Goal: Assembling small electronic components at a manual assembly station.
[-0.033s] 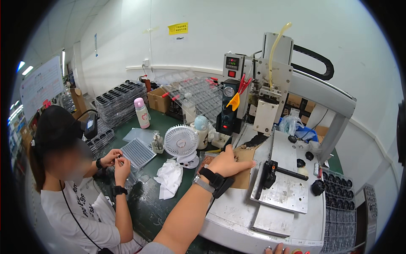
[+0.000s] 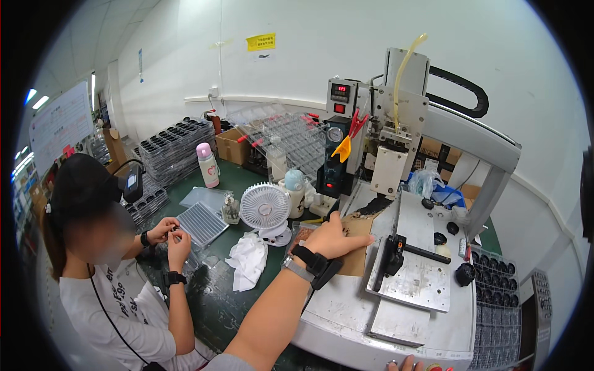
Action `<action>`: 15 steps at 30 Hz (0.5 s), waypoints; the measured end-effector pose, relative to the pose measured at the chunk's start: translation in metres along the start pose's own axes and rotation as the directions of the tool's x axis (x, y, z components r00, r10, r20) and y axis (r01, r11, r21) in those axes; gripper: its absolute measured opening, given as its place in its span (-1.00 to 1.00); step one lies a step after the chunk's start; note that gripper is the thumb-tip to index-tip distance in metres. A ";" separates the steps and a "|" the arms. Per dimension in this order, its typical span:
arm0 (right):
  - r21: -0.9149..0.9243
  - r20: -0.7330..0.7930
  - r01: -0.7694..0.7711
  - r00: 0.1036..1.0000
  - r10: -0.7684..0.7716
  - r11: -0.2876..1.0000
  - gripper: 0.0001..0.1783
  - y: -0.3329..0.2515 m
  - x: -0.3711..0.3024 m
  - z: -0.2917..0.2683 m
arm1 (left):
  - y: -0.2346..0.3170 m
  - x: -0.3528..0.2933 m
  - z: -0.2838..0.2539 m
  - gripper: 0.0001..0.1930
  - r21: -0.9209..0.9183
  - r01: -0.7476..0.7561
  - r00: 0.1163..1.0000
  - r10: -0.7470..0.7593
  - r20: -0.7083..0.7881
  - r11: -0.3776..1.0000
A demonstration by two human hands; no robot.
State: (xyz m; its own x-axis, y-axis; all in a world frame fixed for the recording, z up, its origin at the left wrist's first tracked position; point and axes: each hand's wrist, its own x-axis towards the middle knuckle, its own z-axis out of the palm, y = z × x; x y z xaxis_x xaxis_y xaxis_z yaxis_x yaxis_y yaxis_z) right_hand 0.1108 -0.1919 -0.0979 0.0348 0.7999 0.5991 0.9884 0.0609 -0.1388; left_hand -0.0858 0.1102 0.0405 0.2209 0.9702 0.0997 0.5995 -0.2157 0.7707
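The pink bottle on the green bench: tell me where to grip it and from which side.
Grip the pink bottle round its white body, below the pink cap, coming from its right over open green bench. It stands upright, and stacked black trays crowd its left and rear. The left hand rests flat on brown cardboard, well away.
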 end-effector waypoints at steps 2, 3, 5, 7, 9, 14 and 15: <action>0.001 -0.002 0.002 1.000 -0.002 1.000 -0.37 0.000 -0.001 0.000 | 0.000 0.000 0.000 0.11 0.005 0.002 1.000 -0.002 -0.002 1.000; 0.002 -0.003 0.002 1.000 -0.002 1.000 -0.37 0.001 -0.002 0.001 | 0.000 0.000 0.001 0.11 0.005 0.001 1.000 -0.001 -0.003 1.000; 0.001 -0.013 0.009 1.000 -0.009 1.000 -0.38 0.001 -0.002 0.001 | -0.001 -0.001 0.001 0.11 -0.003 -0.001 1.000 0.001 -0.014 1.000; -0.002 -0.024 0.013 1.000 -0.013 1.000 -0.38 0.002 -0.002 0.001 | 0.000 -0.001 0.001 0.12 -0.007 -0.001 1.000 0.001 -0.014 1.000; 0.008 -0.026 0.012 1.000 -0.012 1.000 -0.38 0.002 -0.002 0.001 | 0.000 -0.001 0.001 0.12 -0.010 -0.001 1.000 0.001 -0.013 1.000; 0.007 0.018 -0.011 1.000 0.011 1.000 -0.48 -0.001 -0.003 -0.016 | 0.004 -0.002 0.000 0.12 0.015 0.031 0.999 -0.031 0.015 0.999; 0.021 0.022 -0.038 0.999 0.038 0.999 -0.52 -0.001 -0.005 -0.019 | 0.004 -0.003 -0.001 0.12 0.015 0.029 0.999 -0.030 0.018 0.999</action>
State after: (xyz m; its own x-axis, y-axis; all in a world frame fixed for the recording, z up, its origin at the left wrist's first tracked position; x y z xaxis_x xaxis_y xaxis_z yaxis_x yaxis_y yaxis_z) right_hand 0.1121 -0.2069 -0.0855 0.0688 0.8144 0.5762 0.9830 0.0432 -0.1783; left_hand -0.0849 0.1070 0.0441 0.2167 0.9740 0.0658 0.6172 -0.1889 0.7638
